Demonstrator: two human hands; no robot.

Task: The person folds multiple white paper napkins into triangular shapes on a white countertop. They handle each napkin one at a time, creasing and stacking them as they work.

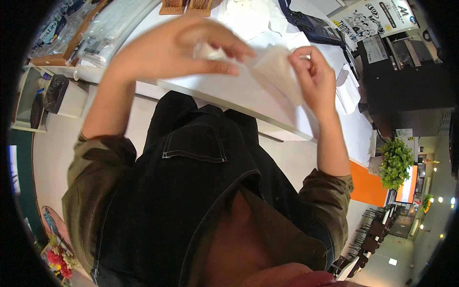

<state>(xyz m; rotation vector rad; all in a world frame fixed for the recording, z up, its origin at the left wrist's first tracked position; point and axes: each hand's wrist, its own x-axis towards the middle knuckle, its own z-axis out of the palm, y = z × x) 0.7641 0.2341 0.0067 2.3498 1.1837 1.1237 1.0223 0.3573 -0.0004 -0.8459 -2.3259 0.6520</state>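
Observation:
A thin, pale paper sheet (278,70), perhaps a napkin, hangs at a slant above the white table (222,86). My right hand (315,73) pinches its right edge between thumb and fingers. To the left of the sheet is my left hand (183,50), motion-blurred, with thumb and fingers apart. Its fingertips point towards the sheet, and I see no clear contact. Something whitish shows in the gap of the left hand; it is too blurred to name. Behind both hands lies a loose pile of white paper sheets (245,16).
Wooden blocks or holders (184,7) stand at the table's far side. A black strapped bag (317,28) lies behind my right hand, folded white papers (347,89) beside it. Clear plastic packs (104,30) are at left, above a bin (73,100). A potted plant (396,163) stands right.

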